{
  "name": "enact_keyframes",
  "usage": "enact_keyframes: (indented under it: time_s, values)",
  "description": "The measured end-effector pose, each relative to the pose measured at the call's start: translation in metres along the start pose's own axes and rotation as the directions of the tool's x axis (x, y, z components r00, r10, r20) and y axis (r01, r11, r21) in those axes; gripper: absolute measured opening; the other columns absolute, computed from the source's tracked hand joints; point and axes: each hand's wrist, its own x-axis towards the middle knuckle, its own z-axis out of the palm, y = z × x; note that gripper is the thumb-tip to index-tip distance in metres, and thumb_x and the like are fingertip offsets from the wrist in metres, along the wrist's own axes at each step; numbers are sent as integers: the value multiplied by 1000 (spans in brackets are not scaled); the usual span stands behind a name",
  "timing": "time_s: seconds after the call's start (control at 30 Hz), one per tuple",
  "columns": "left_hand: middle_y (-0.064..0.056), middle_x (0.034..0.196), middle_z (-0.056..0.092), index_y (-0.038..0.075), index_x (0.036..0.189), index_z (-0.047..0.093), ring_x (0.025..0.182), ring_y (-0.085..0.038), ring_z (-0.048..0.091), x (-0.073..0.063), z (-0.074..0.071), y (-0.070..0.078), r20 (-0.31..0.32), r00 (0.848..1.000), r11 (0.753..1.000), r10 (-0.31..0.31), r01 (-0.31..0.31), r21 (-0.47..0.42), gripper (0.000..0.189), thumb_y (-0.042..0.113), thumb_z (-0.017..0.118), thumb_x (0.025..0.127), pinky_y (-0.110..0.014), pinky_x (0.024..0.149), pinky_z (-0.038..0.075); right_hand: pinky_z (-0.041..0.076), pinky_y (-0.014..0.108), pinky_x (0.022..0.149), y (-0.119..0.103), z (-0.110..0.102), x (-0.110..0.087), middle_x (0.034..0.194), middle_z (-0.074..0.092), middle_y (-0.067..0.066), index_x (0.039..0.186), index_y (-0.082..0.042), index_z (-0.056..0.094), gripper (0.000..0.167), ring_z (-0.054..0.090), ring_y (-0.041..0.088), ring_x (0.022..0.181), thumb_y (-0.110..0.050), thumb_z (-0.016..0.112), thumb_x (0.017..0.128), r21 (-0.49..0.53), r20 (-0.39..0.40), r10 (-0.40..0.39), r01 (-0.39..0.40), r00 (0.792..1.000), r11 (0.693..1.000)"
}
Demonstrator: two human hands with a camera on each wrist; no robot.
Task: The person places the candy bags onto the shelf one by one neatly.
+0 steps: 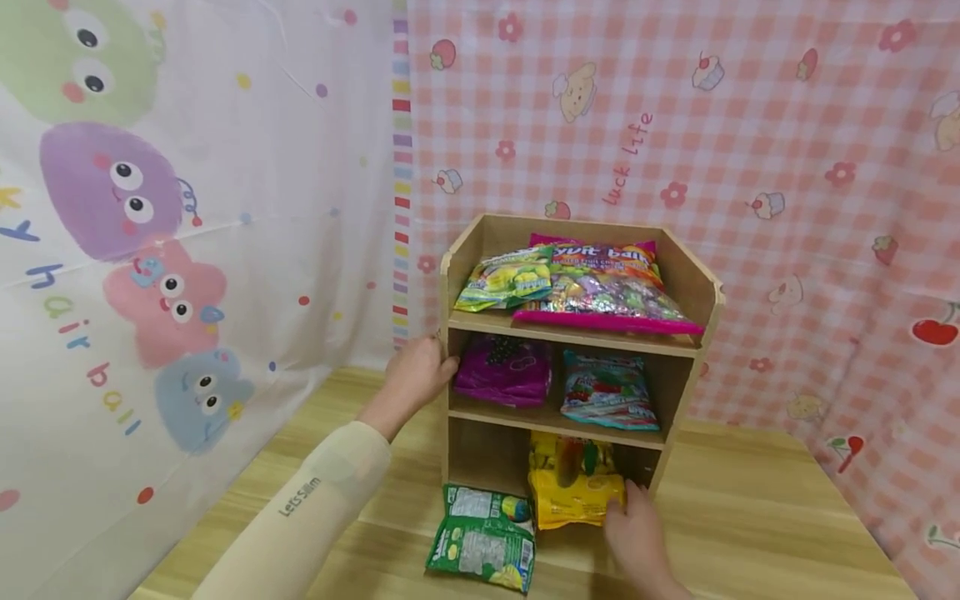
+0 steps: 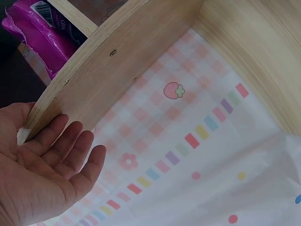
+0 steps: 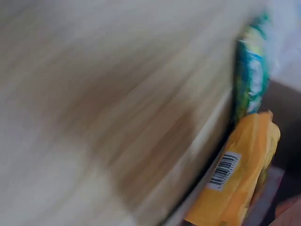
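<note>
A small three-level wooden shelf stands on the table. My left hand grips its left side panel, the thumb on the inner face and the fingers along the outer face. At the lowest level, a yellow snack bag leans out past the front, its barcode showing in the right wrist view. My right hand pinches that bag by its right edge. Beside it, a green snack bag lies in front of the shelf's lower left. The right wrist view is blurred and shows only a sliver of my hand.
On the middle level sit a purple bag and a teal bag. The top holds a large pink-edged candy bag and a smaller green-yellow one. A checked curtain hangs behind, a white printed one at left.
</note>
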Motion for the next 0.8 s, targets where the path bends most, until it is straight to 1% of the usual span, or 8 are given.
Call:
enact_keyframes:
  time_s: [0.07,0.1,0.17,0.27,0.37,0.6,0.7,0.8]
  values:
    - [-3,57,48,13,56,44,55,-24,52,1,-2,0,-5,1000,1000,6,-6,0,43,22,62,93,-39,52,45,32,66,103,-3,3,-4,139,37,44,135,16,46,49,35,59,129,-13,56,97,-196,11,-173,172,985,965]
    - [-3,57,47,13,56,43,55,-23,51,1,-2,0,-5,1000,1000,10,-10,-3,43,22,62,94,-39,52,44,38,65,99,-3,6,-6,135,44,40,132,10,53,48,42,57,125,-16,64,94,-301,23,-268,262,963,917]
    - [-3,56,47,13,55,43,54,-23,50,0,-4,0,0,1000,1000,14,-14,-4,43,22,62,94,-38,52,43,46,60,91,-3,11,-8,127,55,29,122,-1,65,43,53,48,115,-22,77,87,-472,66,-428,406,901,783]
    - [-3,56,47,13,55,43,53,-22,50,-1,-4,1,5,1000,1000,19,-18,-9,43,21,62,93,-37,51,43,52,48,76,1,16,-8,103,60,8,100,-14,70,28,59,29,95,-26,84,79,-616,148,-598,547,788,567]
    - [-3,56,47,13,56,43,53,-22,50,-2,-5,2,3,1000,1000,13,-13,-10,43,21,62,93,-38,51,43,49,40,66,5,18,-6,87,54,1,89,-15,65,23,57,22,82,-24,84,78,-653,219,-652,605,726,455]
    - [-4,57,48,12,57,44,55,-24,51,-2,-5,2,6,1000,1000,3,-3,-8,42,22,62,93,-40,54,45,41,30,40,11,25,2,77,50,7,84,-8,58,17,55,23,68,1,73,83,-749,206,-707,574,677,331]
    - [-4,57,48,12,57,44,56,-24,51,-1,-5,2,7,1000,1000,1,-1,-8,42,22,62,93,-41,54,45,41,31,35,12,29,6,74,52,9,81,-5,56,15,56,24,63,3,68,81,-783,138,-754,537,642,314]
    - [-4,58,48,12,57,44,56,-24,51,-1,-4,2,8,1000,1000,5,-5,-10,42,22,62,94,-40,55,45,43,34,35,13,32,10,74,53,10,82,-4,56,12,57,26,62,1,67,79,-796,71,-769,501,635,340]
